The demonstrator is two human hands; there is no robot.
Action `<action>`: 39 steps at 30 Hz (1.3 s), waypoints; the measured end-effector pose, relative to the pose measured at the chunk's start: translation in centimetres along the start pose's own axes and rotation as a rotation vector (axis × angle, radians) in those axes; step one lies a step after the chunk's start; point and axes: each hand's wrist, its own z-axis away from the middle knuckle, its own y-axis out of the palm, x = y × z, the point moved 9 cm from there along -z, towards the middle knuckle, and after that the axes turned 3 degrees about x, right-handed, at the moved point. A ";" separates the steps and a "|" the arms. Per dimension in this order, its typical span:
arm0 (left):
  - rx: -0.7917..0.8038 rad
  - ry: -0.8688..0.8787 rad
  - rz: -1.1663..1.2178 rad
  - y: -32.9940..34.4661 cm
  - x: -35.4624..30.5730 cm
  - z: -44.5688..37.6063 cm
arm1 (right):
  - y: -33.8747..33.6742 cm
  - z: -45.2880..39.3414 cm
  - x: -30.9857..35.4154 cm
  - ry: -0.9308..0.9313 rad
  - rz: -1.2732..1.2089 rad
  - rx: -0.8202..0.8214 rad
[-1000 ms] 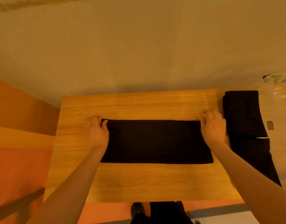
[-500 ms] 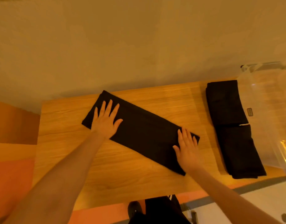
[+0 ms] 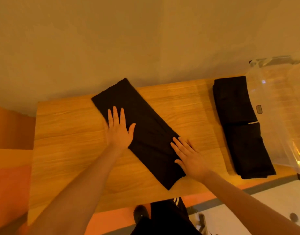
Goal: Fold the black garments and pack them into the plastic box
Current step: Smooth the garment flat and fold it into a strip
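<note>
Head view: wooden surface point(image 3: 64, 141) against a plain wall point(image 3: 112, 39).
Hands: left hand point(image 3: 118, 131) and right hand point(image 3: 189, 156) flat, fingers straight, pressing the folded black garment point(image 3: 142, 126).
Right edge: folded stack point(image 3: 239, 126); apparently the clear plastic box point(image 3: 281, 107).

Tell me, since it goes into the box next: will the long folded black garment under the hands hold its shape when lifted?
Probably not. The folded garment is a long soft strip lying flat on the table, so its ends would likely droop if lifted from the middle. The left hand and right hand press it flat, suggesting the layers may spring open. It looks light.
</note>
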 end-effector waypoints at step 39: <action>0.037 0.583 -0.054 7.5 -3.5 24.8 | 2.9 10.1 9.5 -0.236 0.097 -0.181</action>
